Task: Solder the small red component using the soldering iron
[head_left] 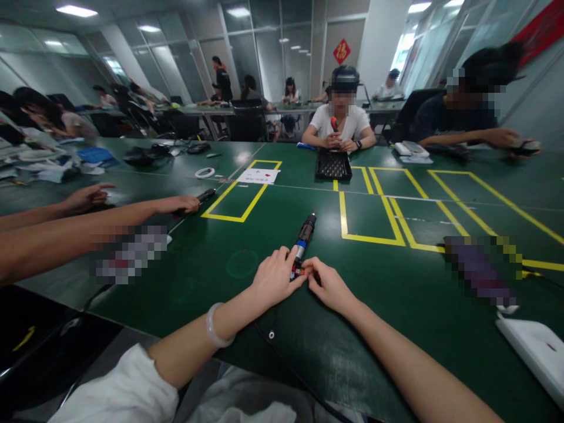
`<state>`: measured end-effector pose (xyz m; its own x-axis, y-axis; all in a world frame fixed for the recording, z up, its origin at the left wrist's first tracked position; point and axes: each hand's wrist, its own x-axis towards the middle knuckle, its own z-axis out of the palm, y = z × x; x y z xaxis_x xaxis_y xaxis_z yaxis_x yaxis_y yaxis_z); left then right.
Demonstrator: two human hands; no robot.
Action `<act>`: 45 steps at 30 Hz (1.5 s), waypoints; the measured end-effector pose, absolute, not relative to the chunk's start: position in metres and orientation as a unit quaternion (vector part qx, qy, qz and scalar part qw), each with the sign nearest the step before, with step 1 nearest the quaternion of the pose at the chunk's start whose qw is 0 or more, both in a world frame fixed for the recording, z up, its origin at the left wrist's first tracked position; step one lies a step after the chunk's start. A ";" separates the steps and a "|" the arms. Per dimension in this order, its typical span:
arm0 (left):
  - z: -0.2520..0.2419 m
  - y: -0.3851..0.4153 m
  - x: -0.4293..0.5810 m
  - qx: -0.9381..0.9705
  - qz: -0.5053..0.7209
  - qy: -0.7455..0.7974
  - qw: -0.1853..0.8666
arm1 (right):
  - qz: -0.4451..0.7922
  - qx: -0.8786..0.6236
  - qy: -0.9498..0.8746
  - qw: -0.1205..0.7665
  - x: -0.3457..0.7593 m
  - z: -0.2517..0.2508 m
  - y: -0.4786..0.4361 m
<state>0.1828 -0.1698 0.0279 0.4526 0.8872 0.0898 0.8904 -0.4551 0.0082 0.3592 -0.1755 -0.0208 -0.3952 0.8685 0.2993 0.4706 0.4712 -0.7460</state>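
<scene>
An electric screwdriver (304, 239) lies on the green table, its bit pointing away from me. Its housing looks opened, with a blue and silver motor and small red and orange parts showing near the rear. My left hand (277, 275) is closed over the rear part from the left side, fingers on the body and thumb at the near end. From the right, my right hand (329, 284) pinches at that same end; what sits between its fingertips is too small to make out. A black cable (282, 359) with a ring-shaped piece runs down to the table edge.
Yellow tape outlines (372, 238) mark the green table (202, 329). A co-worker's arm at left holds a dark tool (206, 195). Across sits a person behind a black tray (333, 177). A white box (535, 352) and blurred-out devices lie near both sides.
</scene>
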 end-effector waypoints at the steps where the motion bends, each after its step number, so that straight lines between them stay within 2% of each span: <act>1: 0.028 -0.168 0.183 -0.850 -0.039 -0.525 0.022 | 0.281 -0.429 -0.786 0.344 0.359 -0.021 -0.176; 12: 0.026 -0.142 0.154 -0.854 -0.052 -0.515 0.044 | 0.280 -0.431 -0.794 0.325 0.366 -0.019 -0.176; 21: 0.021 -0.065 0.092 -0.793 0.006 -0.604 0.079 | 0.267 -0.435 -0.801 0.314 0.365 -0.020 -0.176; 32: 0.024 0.014 0.026 -0.740 0.054 -0.669 0.047 | 0.268 -0.436 -0.802 0.307 0.365 -0.018 -0.176; 40: 0.028 0.002 0.037 -0.737 0.011 -0.666 0.118 | 0.267 -0.438 -0.803 0.303 0.365 -0.016 -0.176; 45: 0.029 -0.002 0.045 -0.720 0.004 -0.684 0.120 | 0.263 -0.437 -0.804 0.306 0.365 -0.018 -0.176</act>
